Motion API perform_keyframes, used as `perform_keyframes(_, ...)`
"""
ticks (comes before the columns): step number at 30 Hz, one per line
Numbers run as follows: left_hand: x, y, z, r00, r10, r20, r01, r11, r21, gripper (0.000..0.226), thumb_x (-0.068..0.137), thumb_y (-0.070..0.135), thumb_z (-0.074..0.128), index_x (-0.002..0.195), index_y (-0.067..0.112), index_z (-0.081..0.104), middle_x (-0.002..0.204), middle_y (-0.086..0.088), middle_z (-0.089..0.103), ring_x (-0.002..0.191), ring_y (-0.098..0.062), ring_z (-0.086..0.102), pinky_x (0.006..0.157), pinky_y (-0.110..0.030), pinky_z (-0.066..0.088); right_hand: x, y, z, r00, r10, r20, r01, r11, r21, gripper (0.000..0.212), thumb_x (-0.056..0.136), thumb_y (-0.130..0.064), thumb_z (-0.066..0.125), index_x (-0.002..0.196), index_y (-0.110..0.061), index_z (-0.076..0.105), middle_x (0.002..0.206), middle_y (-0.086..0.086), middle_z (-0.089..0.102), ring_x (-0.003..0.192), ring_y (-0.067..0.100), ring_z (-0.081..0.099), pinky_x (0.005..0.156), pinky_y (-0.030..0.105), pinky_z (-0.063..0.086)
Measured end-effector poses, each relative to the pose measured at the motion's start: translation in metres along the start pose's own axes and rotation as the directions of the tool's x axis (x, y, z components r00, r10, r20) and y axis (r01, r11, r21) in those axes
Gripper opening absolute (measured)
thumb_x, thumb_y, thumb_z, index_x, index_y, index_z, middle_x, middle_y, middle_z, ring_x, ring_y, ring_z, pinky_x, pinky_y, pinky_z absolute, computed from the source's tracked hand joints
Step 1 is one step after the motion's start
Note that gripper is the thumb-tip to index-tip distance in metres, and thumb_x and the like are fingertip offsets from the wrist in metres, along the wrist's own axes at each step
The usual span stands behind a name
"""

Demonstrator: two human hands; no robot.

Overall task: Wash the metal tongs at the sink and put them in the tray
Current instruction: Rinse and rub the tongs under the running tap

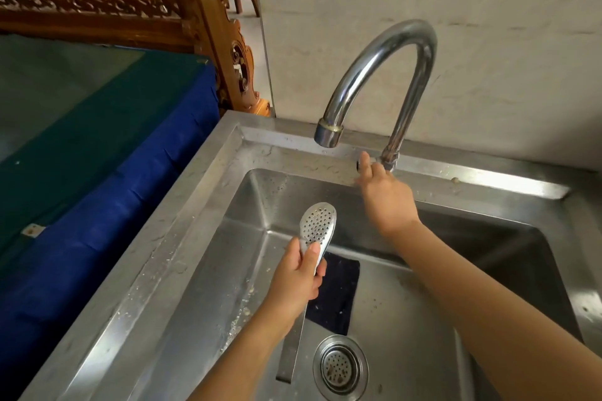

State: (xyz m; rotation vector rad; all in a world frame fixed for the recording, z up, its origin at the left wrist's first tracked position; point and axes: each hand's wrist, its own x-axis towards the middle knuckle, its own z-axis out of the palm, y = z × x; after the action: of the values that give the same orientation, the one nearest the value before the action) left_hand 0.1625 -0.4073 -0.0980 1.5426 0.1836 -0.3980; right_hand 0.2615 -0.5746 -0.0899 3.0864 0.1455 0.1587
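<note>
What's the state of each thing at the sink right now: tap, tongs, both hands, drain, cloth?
faucet: no water at the spout
tongs: held over the basin, perforated head up, handle end down near the drain
left hand: gripping the tongs just below the head
right hand: at the faucet base, on the valve
drain strainer: seated in the drain, bits of debris on it
dark cloth: lying flat on the sink floor
sink: rim wet, no standing water

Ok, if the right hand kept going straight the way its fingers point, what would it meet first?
The right hand already looks to be at the small tap handle at the foot of the curved chrome faucet; contact is unclear.
</note>
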Motion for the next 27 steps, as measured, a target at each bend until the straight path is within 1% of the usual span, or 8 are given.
perform_keyframes(4, 0.004, -0.003, 0.002, 1.000, -0.011, 0.023, 0.011, 1.000, -0.004, 0.018, 0.097, 0.025, 0.041, 0.079, 0.021, 0.044, 0.065, 0.001, 0.048, 0.040, -0.003, 0.034, 0.039, -0.015, 0.027, 0.003, 0.005, -0.008, 0.999, -0.029, -0.013, 0.029, 0.999, 0.031, 0.050, 0.100, -0.013, 0.034, 0.145, 0.000, 0.015, 0.121, 0.017, 0.053, 0.097, 0.036, 0.061, 0.060, 0.039, 0.042)
perform_keyframes(6, 0.006, -0.004, 0.003, 1.000, -0.011, 0.022, 0.012, 1.000, -0.012, 0.015, 0.097, 0.025, 0.041, 0.084, 0.019, 0.046, 0.065, 0.000, 0.048, 0.040, -0.002, 0.034, 0.038, -0.014, 0.027, 0.004, 0.007, -0.012, 0.999, -0.050, -0.010, 0.050, 0.997, 0.056, 0.047, 0.101, -0.019, 0.032, 0.142, 0.000, 0.020, 0.119, 0.018, 0.055, 0.095, 0.038, 0.061, 0.059, 0.037, 0.037)
perform_keyframes(9, 0.009, -0.005, 0.005, 0.999, -0.008, 0.039, 0.008, 1.000, -0.014, 0.014, 0.097, 0.025, 0.041, 0.088, 0.016, 0.046, 0.065, 0.001, 0.048, 0.040, -0.003, 0.034, 0.039, -0.015, 0.028, 0.006, 0.009, -0.017, 0.997, -0.078, -0.011, 0.079, 0.992, 0.095, 0.041, 0.101, -0.021, 0.033, 0.137, 0.000, 0.029, 0.114, 0.019, 0.057, 0.093, 0.040, 0.062, 0.060, 0.038, 0.039)
perform_keyframes(12, 0.010, -0.007, 0.007, 0.999, -0.006, 0.054, 0.007, 1.000, -0.022, 0.014, 0.097, 0.025, 0.041, 0.090, 0.014, 0.045, 0.064, 0.002, 0.047, 0.040, -0.003, 0.033, 0.039, -0.015, 0.027, 0.009, 0.010, -0.021, 0.996, -0.088, -0.009, 0.088, 0.987, 0.137, 0.032, 0.100, -0.021, 0.034, 0.124, 0.000, 0.039, 0.108, 0.021, 0.059, 0.090, 0.041, 0.062, 0.061, 0.039, 0.039)
perform_keyframes(17, 0.007, -0.010, 0.011, 0.998, -0.004, 0.066, 0.006, 1.000, -0.027, 0.013, 0.096, 0.025, 0.042, 0.092, 0.015, 0.047, 0.062, 0.003, 0.048, 0.041, -0.004, 0.033, 0.039, -0.015, 0.026, 0.010, 0.011, -0.025, 0.995, -0.092, 0.024, 0.087, 0.982, 0.170, 0.029, 0.100, -0.021, 0.035, 0.119, 0.001, 0.041, 0.107, 0.022, 0.058, 0.091, 0.042, 0.061, 0.060, 0.037, 0.037)
perform_keyframes(22, 0.002, -0.010, 0.009, 0.997, 0.002, 0.080, 0.001, 0.999, -0.034, 0.012, 0.096, 0.025, 0.042, 0.095, 0.014, 0.048, 0.060, 0.005, 0.049, 0.041, -0.004, 0.033, 0.040, -0.016, 0.025, 0.014, 0.013, -0.032, 0.992, -0.101, 0.079, 0.085, 0.980, 0.181, 0.027, 0.100, -0.021, 0.035, 0.113, 0.001, 0.044, 0.107, 0.023, 0.058, 0.092, 0.043, 0.060, 0.067, 0.044, 0.045)
perform_keyframes(25, 0.001, -0.008, 0.008, 0.997, -0.004, 0.075, 0.007, 0.999, -0.046, 0.016, 0.096, 0.025, 0.041, 0.097, 0.009, 0.045, 0.062, 0.004, 0.047, 0.041, -0.004, 0.031, 0.040, -0.018, 0.023, 0.014, 0.012, -0.033, 0.992, -0.090, 0.086, 0.075, 0.983, 0.169, 0.027, 0.100, -0.021, 0.035, 0.114, 0.001, 0.044, 0.106, 0.024, 0.058, 0.091, 0.043, 0.060, 0.063, 0.040, 0.039)
perform_keyframes(27, 0.000, -0.006, 0.008, 0.996, -0.004, 0.084, 0.009, 0.999, -0.054, 0.018, 0.096, 0.024, 0.042, 0.100, 0.007, 0.045, 0.060, 0.005, 0.048, 0.042, -0.005, 0.031, 0.041, -0.018, 0.023, 0.013, 0.011, -0.035, 0.993, -0.070, 0.099, 0.049, 0.979, 0.200, 0.026, 0.100, -0.021, 0.036, 0.113, 0.000, 0.044, 0.106, 0.023, 0.058, 0.092, 0.043, 0.059, 0.065, 0.041, 0.041)
